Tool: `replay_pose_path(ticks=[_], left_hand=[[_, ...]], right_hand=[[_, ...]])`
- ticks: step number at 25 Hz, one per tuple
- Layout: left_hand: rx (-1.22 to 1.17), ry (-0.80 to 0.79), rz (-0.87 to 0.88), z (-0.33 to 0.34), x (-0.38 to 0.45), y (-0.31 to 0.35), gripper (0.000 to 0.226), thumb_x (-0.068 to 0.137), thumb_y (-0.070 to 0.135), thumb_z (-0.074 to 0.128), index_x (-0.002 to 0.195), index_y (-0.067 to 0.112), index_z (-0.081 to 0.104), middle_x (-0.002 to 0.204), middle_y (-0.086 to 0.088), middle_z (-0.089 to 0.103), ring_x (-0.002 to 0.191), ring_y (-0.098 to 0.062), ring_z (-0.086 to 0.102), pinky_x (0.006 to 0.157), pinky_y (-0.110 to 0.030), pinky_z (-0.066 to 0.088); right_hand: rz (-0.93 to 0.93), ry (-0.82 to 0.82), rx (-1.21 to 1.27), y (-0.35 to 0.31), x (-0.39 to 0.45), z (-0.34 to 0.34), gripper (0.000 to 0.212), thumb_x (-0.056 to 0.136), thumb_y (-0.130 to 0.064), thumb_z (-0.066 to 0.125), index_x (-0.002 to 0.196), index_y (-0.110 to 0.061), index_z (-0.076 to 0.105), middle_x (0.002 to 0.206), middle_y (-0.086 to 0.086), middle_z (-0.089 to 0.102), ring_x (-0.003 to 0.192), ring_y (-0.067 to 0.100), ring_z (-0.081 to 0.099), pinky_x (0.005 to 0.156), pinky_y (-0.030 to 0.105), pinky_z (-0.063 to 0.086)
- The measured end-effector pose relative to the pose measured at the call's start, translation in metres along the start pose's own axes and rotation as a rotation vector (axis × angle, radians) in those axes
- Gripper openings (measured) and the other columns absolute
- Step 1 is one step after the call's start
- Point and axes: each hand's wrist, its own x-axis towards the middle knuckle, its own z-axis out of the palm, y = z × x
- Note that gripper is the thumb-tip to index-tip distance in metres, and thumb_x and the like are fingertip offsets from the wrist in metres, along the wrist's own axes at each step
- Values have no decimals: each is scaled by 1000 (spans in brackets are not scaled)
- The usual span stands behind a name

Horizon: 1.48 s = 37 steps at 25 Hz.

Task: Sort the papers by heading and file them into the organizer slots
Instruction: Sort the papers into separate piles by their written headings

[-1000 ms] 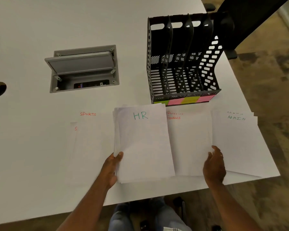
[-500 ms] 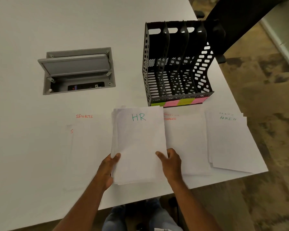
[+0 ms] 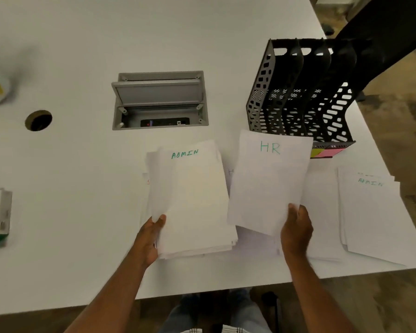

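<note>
Paper dominates the near half of the smooth white table (image 3: 70, 44): thin, matte sheets with handwritten green headings. The left hand (image 3: 151, 233) grips a thick stack (image 3: 195, 203) at its lower left corner, thumb on top, the top sheet headed ADMIN and the edges fanned unevenly. The right hand (image 3: 296, 228) pinches a single HR sheet (image 3: 267, 181) at its lower right corner, lifted and tilted, its top edge covering the front of the black perforated plastic organizer (image 3: 298, 92). That organizer stands upright with curved dividers and empty slots; only part of its yellow and pink front labels shows. Another ADMIN pile (image 3: 370, 212) lies flat at the right table edge. Sheets under the held papers are mostly hidden, their red and green headings cut off. A grey recessed cable box (image 3: 159, 99) sits open in the tabletop.
</note>
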Motion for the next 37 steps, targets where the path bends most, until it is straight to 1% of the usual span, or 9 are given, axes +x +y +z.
replay_pose_path(ticks=[5, 12, 15, 18, 25, 29, 32, 34, 37], left_hand=[[-44, 25, 18, -47, -1, 13, 33, 97, 25, 62, 129, 19, 61, 120, -9, 72, 111, -29, 66, 96, -45, 51], [22, -7, 0, -72, 4, 13, 45, 92, 30, 67, 134, 17, 59, 124, -13, 71, 116, -35, 65, 102, -56, 49], [33, -55, -27, -59, 0, 9, 34, 95, 25, 64, 128, 17, 62, 123, -14, 71, 115, -36, 65, 101, -56, 50], [31, -110, -67, -39, -1, 1, 34, 96, 22, 63, 129, 14, 62, 124, -17, 70, 117, -38, 64, 101, -59, 49], [96, -169, -82, 14, -5, -4, 46, 87, 39, 73, 129, 23, 64, 124, -2, 72, 117, -25, 66, 99, -51, 52], [99, -199, -75, 64, -12, -20, 30, 93, 33, 67, 122, 24, 66, 117, -2, 74, 106, -20, 69, 70, -35, 62], [104, -201, -64, 99, -16, -36, 25, 97, 27, 62, 121, 23, 66, 115, -4, 76, 106, -24, 70, 77, -41, 61], [126, -204, -68, 122, -15, -47, 33, 97, 27, 62, 129, 19, 64, 121, -9, 73, 113, -31, 67, 92, -52, 56], [164, -177, -63, 161, -11, -63, 31, 96, 28, 63, 126, 22, 64, 123, -8, 71, 114, -31, 65, 96, -55, 52]], right_hand=[[23, -79, -172, 22, -22, 24, 35, 104, -42, 37, 88, -16, 55, 77, 2, 61, 75, 27, 62, 65, 34, 44], [-26, -16, -326, 23, -55, 53, 39, 92, -31, 65, 126, -15, 53, 124, 13, 58, 112, 32, 56, 92, 53, 51], [107, -369, 91, -30, -82, 69, 36, 89, -52, 59, 113, -25, 59, 106, -5, 66, 96, 18, 66, 82, 36, 56], [153, -644, 45, -58, -102, 85, 48, 87, -41, 71, 121, -25, 42, 104, -15, 57, 93, 7, 61, 71, 18, 50], [97, -328, 43, -39, -81, 53, 21, 90, -28, 70, 90, -15, 54, 79, -7, 61, 69, 4, 57, 59, 12, 44], [16, -284, 5, -16, -52, 16, 33, 98, -32, 58, 69, -23, 45, 61, -11, 46, 55, 3, 42, 57, 20, 38], [20, -264, -13, 3, -29, -13, 34, 101, -36, 49, 69, -27, 47, 62, -14, 49, 54, 0, 45, 60, 18, 39], [31, -257, -16, 17, -12, -33, 32, 103, -37, 44, 75, -27, 56, 69, -14, 58, 61, -1, 52, 66, 19, 43], [94, -177, -28, 43, 26, -70, 33, 105, -31, 39, 123, -16, 63, 117, -4, 66, 108, 13, 62, 93, 21, 43]])
